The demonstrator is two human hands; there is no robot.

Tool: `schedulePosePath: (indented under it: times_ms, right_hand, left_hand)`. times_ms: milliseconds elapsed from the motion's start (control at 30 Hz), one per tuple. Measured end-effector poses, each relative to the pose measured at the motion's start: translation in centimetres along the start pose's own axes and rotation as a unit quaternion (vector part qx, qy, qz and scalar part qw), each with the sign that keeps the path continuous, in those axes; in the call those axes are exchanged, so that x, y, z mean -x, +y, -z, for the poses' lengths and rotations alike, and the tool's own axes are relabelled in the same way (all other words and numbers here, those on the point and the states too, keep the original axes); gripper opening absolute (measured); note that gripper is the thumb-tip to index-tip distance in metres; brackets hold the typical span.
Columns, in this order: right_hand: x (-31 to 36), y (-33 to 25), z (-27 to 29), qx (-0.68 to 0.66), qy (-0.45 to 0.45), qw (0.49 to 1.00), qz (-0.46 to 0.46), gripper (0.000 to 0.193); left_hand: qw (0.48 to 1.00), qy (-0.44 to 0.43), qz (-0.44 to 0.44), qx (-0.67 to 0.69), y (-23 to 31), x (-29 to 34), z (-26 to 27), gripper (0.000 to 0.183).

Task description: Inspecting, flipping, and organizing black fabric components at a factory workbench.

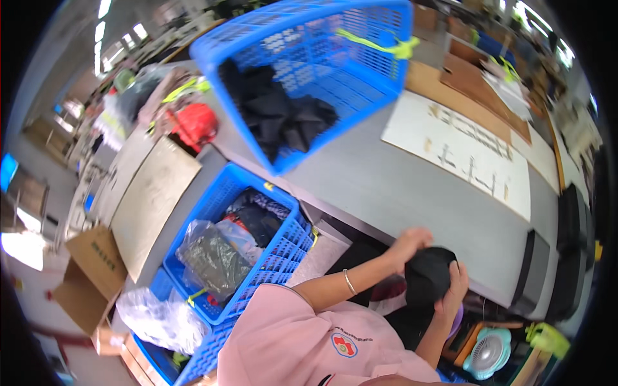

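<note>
Between my hands, over my lap by the table's front edge, is a rounded black cloth piece (pixel 428 275); its exact kind does not show. My left hand (pixel 411 247), with a bracelet at the wrist, closes on its upper left edge, a little blurred. On the opposite side, the curled fingers of my right hand (pixel 456 287) grip it. In the tilted blue basket (pixel 277 161) on the table lies a heap of black cloth pieces (pixel 283 112).
The grey table (pixel 347 174) holds a white marked board (pixel 467 151) and brown boards (pixel 479 90). Dark curved pieces (pixel 570 225) stand at its right end. Left of me, a blue crate (pixel 297 248) contains bagged goods. A small fan (pixel 487 354) sits low at the right.
</note>
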State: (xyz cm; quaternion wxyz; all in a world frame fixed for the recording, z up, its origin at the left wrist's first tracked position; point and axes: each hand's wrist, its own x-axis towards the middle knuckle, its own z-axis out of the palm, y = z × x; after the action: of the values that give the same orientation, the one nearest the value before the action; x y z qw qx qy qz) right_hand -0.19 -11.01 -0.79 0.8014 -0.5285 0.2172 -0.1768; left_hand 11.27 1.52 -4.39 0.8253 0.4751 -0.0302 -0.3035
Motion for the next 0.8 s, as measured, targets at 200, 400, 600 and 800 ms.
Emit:
schedulePosePath:
  times_ms: [200, 400, 600, 800]
  right_hand:
    - [-2.3, 4.6, 1.7, 0.239, 0.066, 0.959, 0.14, 0.027]
    - [-3.0, 6.6, 2.1, 0.248, -0.081, 0.957, 0.125, 0.037]
    - [-0.9, 7.0, -3.4, 0.198, -0.268, 0.943, 0.017, 0.029]
    - [3.5, 14.3, -5.8, 0.175, -0.304, 0.93, -0.113, 0.029]
  left_hand:
    - [0.899, -0.251, 0.269, 0.236, -2.5, 3.1, 0.9, 0.026]
    - [0.829, -0.337, 0.293, 0.337, -4.1, 4.8, 1.9, 0.03]
    - [0.812, -0.407, 0.273, 0.316, -6.7, 5.5, 2.7, 0.033]
    - [0.841, -0.414, 0.251, 0.241, -7.6, 7.1, 1.4, 0.034]
